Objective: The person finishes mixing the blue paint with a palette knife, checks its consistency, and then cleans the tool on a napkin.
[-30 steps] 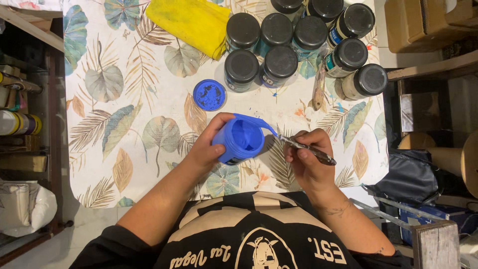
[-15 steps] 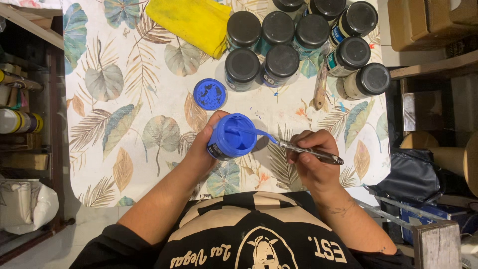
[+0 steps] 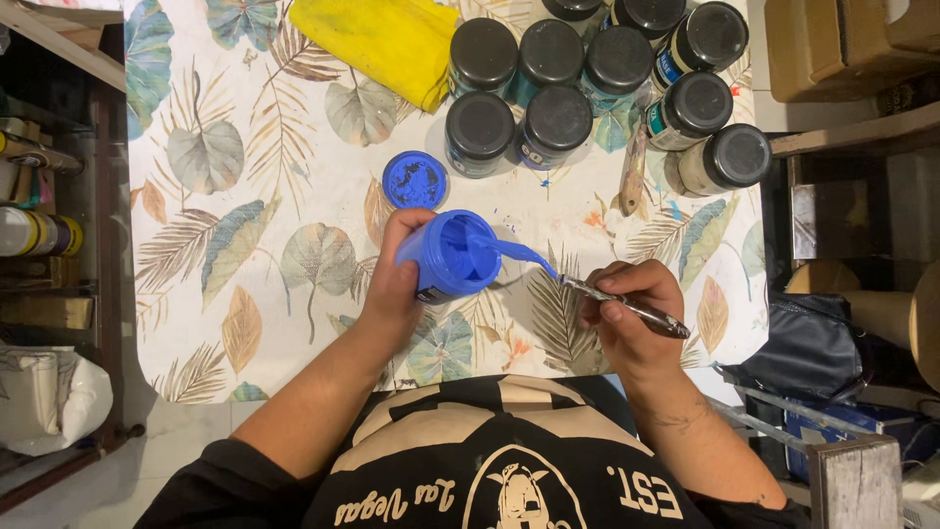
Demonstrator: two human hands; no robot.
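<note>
Open blue jar (image 3: 452,255) tilted right, held in the left hand (image 3: 397,284), grip closed around its base. Right hand (image 3: 627,313) grips a brush (image 3: 627,306), paint-loaded tip just right of the jar mouth. Blue lid (image 3: 414,180) lies just beyond on the desk (image 3: 294,147); black-lidded jars (image 3: 587,88) farther off.

Person seen from above. Black top, sleeves pushed up past the elbows, both forearms bare. Chest carries a large cream print: broad curved bands, lettering, and a small figure in the middle, all reading upside down from this angle. Left hand (image 3: 397,284) bare, no ring or watch visible. Right hand (image 3: 627,318) bare too; faint dark marking, perhaps a tattoo, on the forearm just behind the wrist.
</note>
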